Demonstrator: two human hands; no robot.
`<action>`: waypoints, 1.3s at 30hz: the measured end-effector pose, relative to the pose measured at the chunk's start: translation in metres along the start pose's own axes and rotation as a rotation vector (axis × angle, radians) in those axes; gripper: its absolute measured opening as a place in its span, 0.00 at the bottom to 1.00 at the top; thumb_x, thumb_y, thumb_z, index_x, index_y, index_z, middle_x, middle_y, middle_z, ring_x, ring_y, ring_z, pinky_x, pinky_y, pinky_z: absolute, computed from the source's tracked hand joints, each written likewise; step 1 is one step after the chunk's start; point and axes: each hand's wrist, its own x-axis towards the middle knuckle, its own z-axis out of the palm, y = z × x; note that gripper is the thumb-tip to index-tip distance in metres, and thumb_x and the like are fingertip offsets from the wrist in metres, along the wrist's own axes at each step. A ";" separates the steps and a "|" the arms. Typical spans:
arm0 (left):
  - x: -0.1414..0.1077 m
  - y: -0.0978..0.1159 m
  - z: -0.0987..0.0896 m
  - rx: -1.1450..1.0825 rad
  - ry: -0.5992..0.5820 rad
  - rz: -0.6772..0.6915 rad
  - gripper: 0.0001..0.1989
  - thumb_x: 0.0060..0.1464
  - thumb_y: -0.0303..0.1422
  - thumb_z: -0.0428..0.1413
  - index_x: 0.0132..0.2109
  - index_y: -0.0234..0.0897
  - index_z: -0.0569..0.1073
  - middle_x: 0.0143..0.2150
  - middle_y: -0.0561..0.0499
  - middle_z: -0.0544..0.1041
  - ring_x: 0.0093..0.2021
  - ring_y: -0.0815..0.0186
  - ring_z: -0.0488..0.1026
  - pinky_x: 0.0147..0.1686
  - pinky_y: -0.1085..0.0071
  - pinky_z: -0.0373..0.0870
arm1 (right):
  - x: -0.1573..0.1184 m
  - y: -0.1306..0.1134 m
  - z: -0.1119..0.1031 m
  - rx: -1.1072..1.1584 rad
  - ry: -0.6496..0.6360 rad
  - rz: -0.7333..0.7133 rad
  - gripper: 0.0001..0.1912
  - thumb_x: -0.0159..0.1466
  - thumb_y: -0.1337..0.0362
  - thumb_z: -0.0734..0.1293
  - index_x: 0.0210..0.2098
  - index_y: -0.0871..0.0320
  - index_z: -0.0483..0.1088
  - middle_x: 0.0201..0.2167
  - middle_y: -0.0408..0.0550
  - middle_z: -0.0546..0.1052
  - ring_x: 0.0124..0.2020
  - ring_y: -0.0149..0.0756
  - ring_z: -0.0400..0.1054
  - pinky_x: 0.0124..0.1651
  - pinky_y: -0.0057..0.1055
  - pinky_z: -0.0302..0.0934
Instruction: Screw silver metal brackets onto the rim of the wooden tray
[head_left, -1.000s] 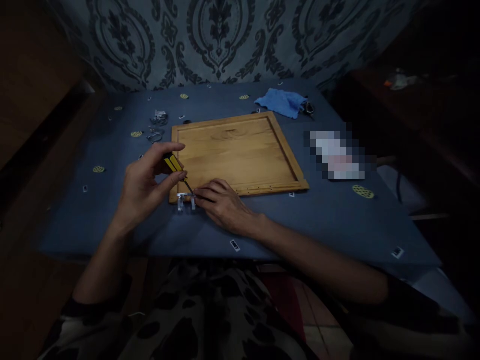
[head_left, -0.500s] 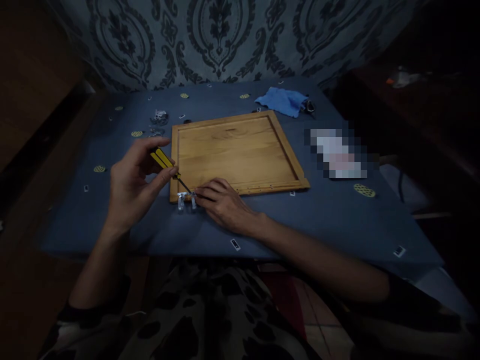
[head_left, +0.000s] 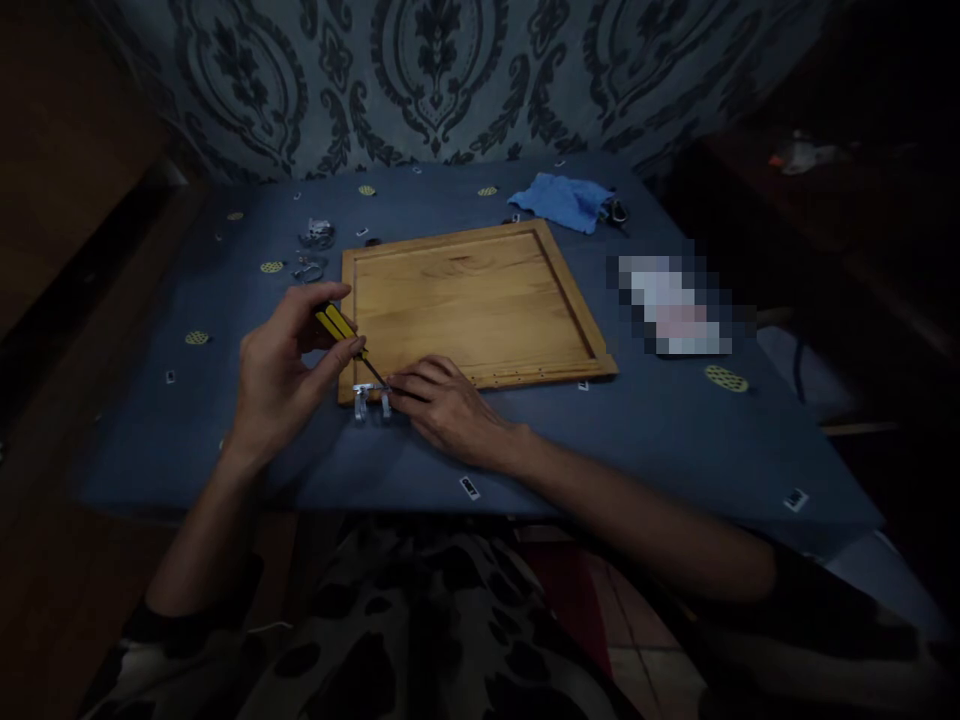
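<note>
My left hand point(head_left: 279, 370) is closed around the yellow-and-black handle of a screwdriver point(head_left: 339, 328), held at a slant. Its shaft runs down to a shiny metal hinge point(head_left: 362, 393) at the near left corner of a framed wooden panel point(head_left: 465, 300). Two silver parts of the hinge hang over the panel's near edge. My right hand point(head_left: 450, 410) rests on that same edge, fingers together and bent, their tips at the hinge's right end beside the screwdriver tip. Whatever is pinched under those fingertips is hidden.
More metal hardware point(head_left: 316, 234) lies behind the panel's left corner on the blue tablecloth point(head_left: 637, 450). A blue cloth point(head_left: 562, 202) with a dark object beside it is at the back right. A pixelated item point(head_left: 675, 305) lies right of the panel. Patterned fabric point(head_left: 439, 80) hangs behind.
My left hand and the screwdriver handle have shifted slightly right, making the screwdriver a little steeper. My right hand and the panel have stayed in place.
</note>
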 end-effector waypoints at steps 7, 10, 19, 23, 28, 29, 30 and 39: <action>0.000 0.004 -0.005 -0.048 -0.104 -0.003 0.20 0.63 0.37 0.61 0.60 0.46 0.70 0.46 0.51 0.79 0.41 0.65 0.81 0.43 0.71 0.81 | -0.001 0.000 0.002 -0.036 0.002 0.010 0.16 0.71 0.71 0.62 0.54 0.59 0.76 0.54 0.55 0.79 0.55 0.45 0.68 0.58 0.47 0.61; 0.001 0.004 -0.004 -0.030 -0.120 0.045 0.19 0.64 0.37 0.60 0.60 0.46 0.70 0.49 0.51 0.79 0.40 0.67 0.80 0.41 0.72 0.80 | -0.001 0.000 0.002 -0.033 0.007 0.000 0.15 0.71 0.70 0.62 0.54 0.58 0.76 0.53 0.54 0.80 0.55 0.46 0.68 0.58 0.48 0.61; 0.005 0.004 0.000 -0.022 -0.071 0.071 0.16 0.62 0.38 0.62 0.55 0.44 0.73 0.45 0.53 0.79 0.35 0.70 0.77 0.37 0.76 0.77 | -0.001 -0.001 0.001 -0.042 0.020 -0.010 0.15 0.71 0.70 0.63 0.54 0.61 0.76 0.53 0.55 0.80 0.55 0.46 0.69 0.59 0.47 0.61; 0.009 0.006 -0.009 -0.136 -0.170 0.061 0.16 0.63 0.37 0.62 0.56 0.41 0.74 0.45 0.51 0.80 0.39 0.68 0.79 0.39 0.76 0.78 | -0.001 0.000 0.001 -0.032 0.035 -0.020 0.14 0.71 0.70 0.63 0.52 0.62 0.76 0.52 0.56 0.81 0.55 0.47 0.69 0.58 0.47 0.62; 0.009 0.007 -0.010 -0.154 -0.221 0.014 0.18 0.64 0.36 0.60 0.59 0.40 0.71 0.44 0.50 0.80 0.41 0.66 0.80 0.40 0.74 0.78 | 0.000 0.000 0.001 -0.041 0.056 -0.032 0.14 0.71 0.70 0.63 0.53 0.62 0.76 0.51 0.57 0.81 0.54 0.47 0.70 0.57 0.47 0.63; 0.008 0.007 -0.009 -0.123 -0.196 0.011 0.19 0.64 0.37 0.60 0.59 0.41 0.71 0.44 0.50 0.80 0.40 0.67 0.79 0.40 0.74 0.78 | 0.000 0.000 0.000 -0.044 0.055 -0.032 0.15 0.71 0.71 0.63 0.53 0.62 0.76 0.51 0.57 0.81 0.54 0.46 0.70 0.57 0.46 0.63; 0.006 0.006 -0.007 -0.089 -0.166 0.014 0.19 0.63 0.37 0.61 0.59 0.41 0.71 0.44 0.51 0.79 0.39 0.67 0.79 0.39 0.74 0.78 | 0.000 -0.001 0.000 -0.045 0.052 -0.032 0.15 0.71 0.71 0.62 0.53 0.62 0.76 0.52 0.57 0.81 0.53 0.46 0.70 0.57 0.46 0.63; 0.009 0.007 -0.012 -0.135 -0.191 0.014 0.18 0.62 0.39 0.62 0.57 0.42 0.72 0.44 0.51 0.79 0.42 0.65 0.80 0.42 0.71 0.79 | 0.000 -0.001 0.000 -0.027 -0.013 -0.001 0.16 0.70 0.70 0.63 0.55 0.60 0.75 0.55 0.57 0.79 0.57 0.47 0.68 0.59 0.49 0.62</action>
